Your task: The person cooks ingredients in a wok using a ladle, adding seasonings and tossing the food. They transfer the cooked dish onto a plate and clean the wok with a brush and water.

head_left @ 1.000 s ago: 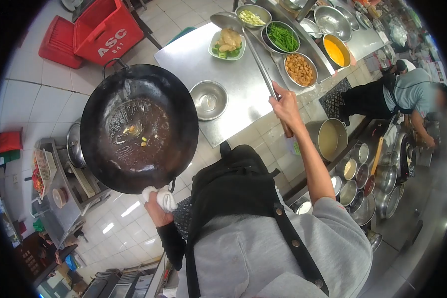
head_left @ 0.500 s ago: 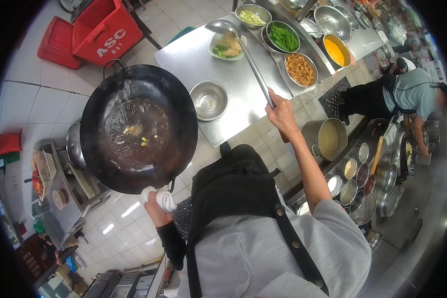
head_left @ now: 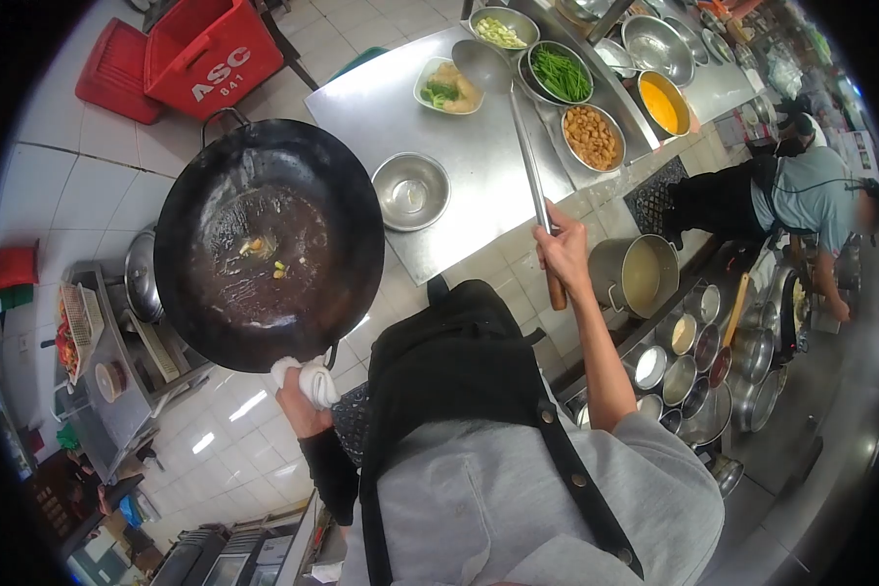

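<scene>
Left hand grips the scrap-flecked wok by a cloth; right hand grasps the ladle.

One wok, one ladle, two red crates

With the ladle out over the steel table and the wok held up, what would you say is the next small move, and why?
Probably lower the ladle a little into the plate of food. The right hand holds its long handle with the bowl just beside that plate, while the left hand grips the wok through a white cloth, and the wok holds only scraps.
</scene>
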{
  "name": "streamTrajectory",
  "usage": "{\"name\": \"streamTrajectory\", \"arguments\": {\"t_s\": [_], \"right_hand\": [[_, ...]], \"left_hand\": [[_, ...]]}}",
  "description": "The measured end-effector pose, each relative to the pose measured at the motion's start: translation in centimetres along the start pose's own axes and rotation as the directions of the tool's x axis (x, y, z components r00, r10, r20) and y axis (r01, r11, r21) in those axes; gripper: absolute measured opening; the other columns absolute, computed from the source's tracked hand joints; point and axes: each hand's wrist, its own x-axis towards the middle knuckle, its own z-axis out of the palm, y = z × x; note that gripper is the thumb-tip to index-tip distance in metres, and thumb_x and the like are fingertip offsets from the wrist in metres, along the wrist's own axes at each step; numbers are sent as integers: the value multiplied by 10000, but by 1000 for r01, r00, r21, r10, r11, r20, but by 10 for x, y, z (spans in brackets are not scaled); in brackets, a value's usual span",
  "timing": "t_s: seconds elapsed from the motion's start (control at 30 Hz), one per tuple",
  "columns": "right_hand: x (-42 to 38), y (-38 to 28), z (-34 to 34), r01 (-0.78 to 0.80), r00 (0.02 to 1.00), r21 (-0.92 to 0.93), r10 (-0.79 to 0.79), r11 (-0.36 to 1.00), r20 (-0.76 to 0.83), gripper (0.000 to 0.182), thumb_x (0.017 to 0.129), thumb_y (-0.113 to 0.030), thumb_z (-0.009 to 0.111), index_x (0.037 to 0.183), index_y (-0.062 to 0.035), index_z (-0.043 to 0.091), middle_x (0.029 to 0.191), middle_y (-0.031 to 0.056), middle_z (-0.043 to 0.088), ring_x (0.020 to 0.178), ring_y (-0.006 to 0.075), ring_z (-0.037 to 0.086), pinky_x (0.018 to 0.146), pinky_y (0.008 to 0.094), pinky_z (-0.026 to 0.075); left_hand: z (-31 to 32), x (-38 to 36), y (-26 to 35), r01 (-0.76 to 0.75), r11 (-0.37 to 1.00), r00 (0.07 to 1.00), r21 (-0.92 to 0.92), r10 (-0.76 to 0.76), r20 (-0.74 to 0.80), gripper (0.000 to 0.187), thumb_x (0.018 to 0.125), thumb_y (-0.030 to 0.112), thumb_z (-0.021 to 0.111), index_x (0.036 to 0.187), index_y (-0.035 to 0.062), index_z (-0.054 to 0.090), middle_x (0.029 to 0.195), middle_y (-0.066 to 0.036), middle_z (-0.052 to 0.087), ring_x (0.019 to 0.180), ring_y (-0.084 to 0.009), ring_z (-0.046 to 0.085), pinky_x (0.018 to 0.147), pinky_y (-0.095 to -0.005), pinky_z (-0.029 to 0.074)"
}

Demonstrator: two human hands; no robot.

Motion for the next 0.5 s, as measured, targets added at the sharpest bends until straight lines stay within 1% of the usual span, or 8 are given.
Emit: {"name": "streamTrajectory", "arguments": {"t_s": [0.1,0.17,0.27,0.33,0.37,0.4,0.47,0.5], "right_hand": [[5,-3,11,-24,999,14,24,1000,36,535,883,7,610,1416,25,566,601,-4,558,433,85,507,390,267,420],[7,-5,11,1,999,-23,-1,1000,32,543,888,3,611,1428,28,550,617,0,566,442,85,510,390,269,418],[8,-12,18,28,998,59,-24,998,-58,471,899,-7,613,1367,48,594,633,0,561,456,79,507,385,265,401],[2,-30,16,9,999,163,-3,987,-36,368,910,-17,617,1270,56,640,637,-4,547,465,70,496,378,259,380],[-2,-45,9,-23,999,221,15,975,39,302,916,-23,620,1205,55,661,636,-7,536,469,65,488,374,254,367],[-1,-45,3,-23,994,249,-4,968,107,438,913,28,586,1349,69,593,598,-20,494,431,52,428,363,246,331],[-17,-76,1,-60,952,355,-54,933,301,470,900,42,575,1369,30,598,611,-1,516,392,60,400,331,246,312],[-30,-90,7,-65,922,289,-53,955,384,471,902,46,567,1372,23,600,639,10,546,403,61,420,336,242,321]], "left_hand": [[3,-1,5,34,998,999,-47,-34,13,152,953,168,526,866,63,593,794,-91,666,638,-175,660,534,-315,552],[-14,7,-4,-149,969,985,195,128,118,146,950,168,529,885,59,602,810,-94,678,646,-178,665,538,-318,554],[-16,11,-12,-271,914,958,303,227,174,164,946,174,540,925,40,630,839,-95,696,676,-184,681,563,-322,564],[-5,4,-9,-45,998,998,-38,47,38,196,932,162,554,942,11,678,865,-95,712,734,-186,707,620,-326,577],[-4,2,-13,13,976,999,-216,-7,31,98,887,56,614,940,-6,668,908,-98,690,776,-199,701,662,-350,582],[-5,1,-15,-8,980,1000,-200,12,18,80,884,51,609,927,6,659,884,-81,677,766,-193,692,660,-349,573],[2,0,-17,-65,984,997,-164,57,-55,71,869,47,615,915,9,652,861,-56,663,752,-175,671,646,-339,542],[8,-7,-10,-45,984,998,-173,36,-58,79,862,52,616,904,-1,657,846,-55,659,744,-171,664,642,-333,529]]}}
